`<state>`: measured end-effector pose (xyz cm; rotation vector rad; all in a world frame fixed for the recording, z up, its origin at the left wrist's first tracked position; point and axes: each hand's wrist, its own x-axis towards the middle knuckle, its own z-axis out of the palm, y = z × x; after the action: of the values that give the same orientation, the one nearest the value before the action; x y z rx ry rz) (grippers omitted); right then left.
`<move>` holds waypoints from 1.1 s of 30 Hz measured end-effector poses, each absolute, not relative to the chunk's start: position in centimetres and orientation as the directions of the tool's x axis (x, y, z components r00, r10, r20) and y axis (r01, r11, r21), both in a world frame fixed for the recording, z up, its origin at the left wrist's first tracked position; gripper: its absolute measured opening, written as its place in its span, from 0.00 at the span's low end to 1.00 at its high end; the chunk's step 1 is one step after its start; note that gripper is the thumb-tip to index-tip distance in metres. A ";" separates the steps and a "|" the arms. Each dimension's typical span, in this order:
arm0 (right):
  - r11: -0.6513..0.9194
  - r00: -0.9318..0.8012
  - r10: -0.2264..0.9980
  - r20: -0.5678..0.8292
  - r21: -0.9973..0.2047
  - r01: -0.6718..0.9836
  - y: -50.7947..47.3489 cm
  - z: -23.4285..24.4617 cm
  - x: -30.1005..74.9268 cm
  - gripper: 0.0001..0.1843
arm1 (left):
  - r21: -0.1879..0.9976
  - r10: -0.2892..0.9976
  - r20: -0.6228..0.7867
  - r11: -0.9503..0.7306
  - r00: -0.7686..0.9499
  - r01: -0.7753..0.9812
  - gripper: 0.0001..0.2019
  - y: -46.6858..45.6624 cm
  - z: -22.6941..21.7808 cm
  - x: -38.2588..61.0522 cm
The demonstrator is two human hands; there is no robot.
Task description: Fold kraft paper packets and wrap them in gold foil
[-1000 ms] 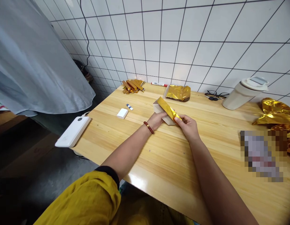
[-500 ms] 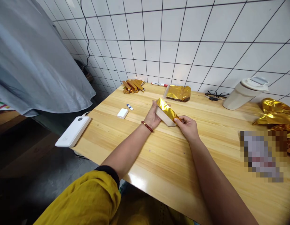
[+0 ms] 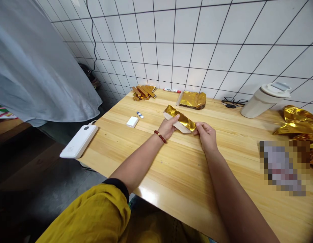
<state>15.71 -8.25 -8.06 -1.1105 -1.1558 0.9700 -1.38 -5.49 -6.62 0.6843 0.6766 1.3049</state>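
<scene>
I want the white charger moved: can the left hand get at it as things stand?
Probably not yet: only tabletop shows between the left hand and the white charger, but that hand grips the gold sheet and would need freeing.

Tiled wall (image 3: 162, 30) (white) behind wooden table (image 3: 171, 172)

Folded sheet (image 3: 186, 122) metallic gold, off-white reverse; bracelet (image 3: 160, 136) dark red; sleeve (image 3: 93, 209) mustard; wall (image 3: 163, 30) white, black grid.

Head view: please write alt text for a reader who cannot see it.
A person's left hand and right hand hold folded gold paper over a wooden table. Gold strips, a marker and a gold stack lie beyond.
</scene>
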 end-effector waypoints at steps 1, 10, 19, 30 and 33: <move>0.193 0.142 0.972 0.187 -0.981 -0.033 -8.2 -8.1 15.7 0.18 | 0.774 0.989 -0.052 0.129 0.141 -0.620 0.20 -5.5 -6.6 -1.4; 0.166 0.121 0.980 0.158 -0.984 -0.063 -8.2 -7.9 15.6 0.22 | 0.770 0.990 -0.042 0.120 0.138 -0.627 0.19 -5.7 -6.6 -1.3; 0.131 0.012 0.991 0.131 -0.991 -0.024 -8.7 -7.5 14.9 0.24 | 0.827 0.973 -0.007 0.135 0.229 -0.545 0.21 -6.0 -6.4 -1.1; 0.142 0.058 0.988 0.145 -0.989 0.049 -8.7 -7.7 14.9 0.19 | 0.786 0.996 -0.047 0.086 0.080 -0.612 0.16 -5.6 -6.7 -1.0; 0.121 0.065 0.990 0.125 -0.991 0.051 -8.7 -7.6 14.9 0.19 | 0.762 0.999 -0.052 0.050 0.017 -0.645 0.14 -5.3 -6.6 -1.2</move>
<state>14.88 -8.71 -7.59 -1.1833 -1.2490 1.0455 -1.19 -5.33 -6.62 0.6427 0.7063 1.4244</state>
